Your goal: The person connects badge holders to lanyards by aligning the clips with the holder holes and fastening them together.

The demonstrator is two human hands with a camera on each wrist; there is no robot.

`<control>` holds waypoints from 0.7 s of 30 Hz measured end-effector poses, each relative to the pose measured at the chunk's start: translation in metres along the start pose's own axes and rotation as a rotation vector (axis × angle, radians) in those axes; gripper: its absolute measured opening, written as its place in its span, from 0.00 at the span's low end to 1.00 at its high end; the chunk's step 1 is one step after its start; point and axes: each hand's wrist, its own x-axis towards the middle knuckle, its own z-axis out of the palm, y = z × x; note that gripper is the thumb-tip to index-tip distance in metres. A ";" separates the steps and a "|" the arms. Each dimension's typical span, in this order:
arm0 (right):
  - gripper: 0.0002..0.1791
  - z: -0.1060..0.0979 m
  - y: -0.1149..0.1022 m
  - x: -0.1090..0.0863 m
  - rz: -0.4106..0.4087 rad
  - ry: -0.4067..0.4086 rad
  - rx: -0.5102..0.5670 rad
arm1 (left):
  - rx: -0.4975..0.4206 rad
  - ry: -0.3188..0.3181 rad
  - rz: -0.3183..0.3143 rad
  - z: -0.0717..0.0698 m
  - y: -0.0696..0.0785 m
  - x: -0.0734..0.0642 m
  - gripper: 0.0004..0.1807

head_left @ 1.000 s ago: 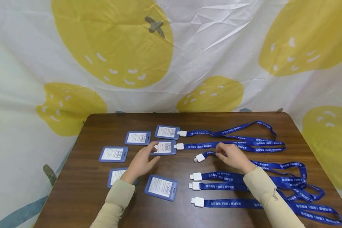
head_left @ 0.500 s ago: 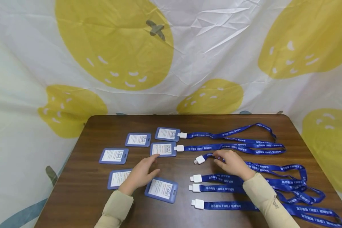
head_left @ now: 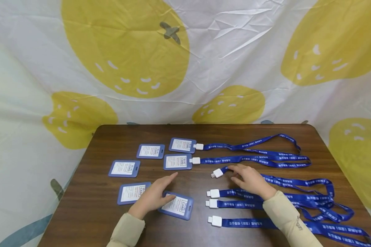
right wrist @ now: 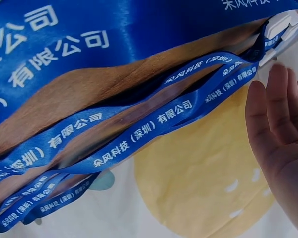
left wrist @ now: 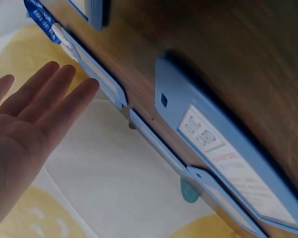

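My left hand (head_left: pixel 157 195) has its fingers extended over the table, its thumb overlapping a blue badge holder (head_left: pixel 183 208). The left wrist view shows the palm and loosely straight fingers (left wrist: pixel 72 106) with nothing held. My right hand (head_left: pixel 253 181) reaches over a blue lanyard with a white clip (head_left: pixel 217 173), fingertips right at the strap close behind the clip. From the right wrist, its relaxed fingers (right wrist: pixel 278 106) appear beside the blue straps (right wrist: pixel 139 131). Two badge holders at the back, the rear one (head_left: pixel 181 145) and the nearer one (head_left: pixel 177 162), are joined to lanyards by white clips.
Loose badge holders lie on the left: one at the back (head_left: pixel 150 151), one farther left (head_left: pixel 124 168), another partly behind my left hand (head_left: pixel 131 193). Several lanyards with white clips (head_left: pixel 216 221) spread across the right of the brown table (head_left: pixel 89 219). A patterned cloth (head_left: pixel 204 51) hangs behind.
My left hand has drawn back toward me, off the nearer joined badge holder. My right hand has shifted slightly left along the strap toward the white clip.
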 end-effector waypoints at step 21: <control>0.20 0.011 -0.005 0.031 -0.145 -0.020 -0.192 | 0.167 -0.178 -0.035 0.014 0.009 0.002 0.43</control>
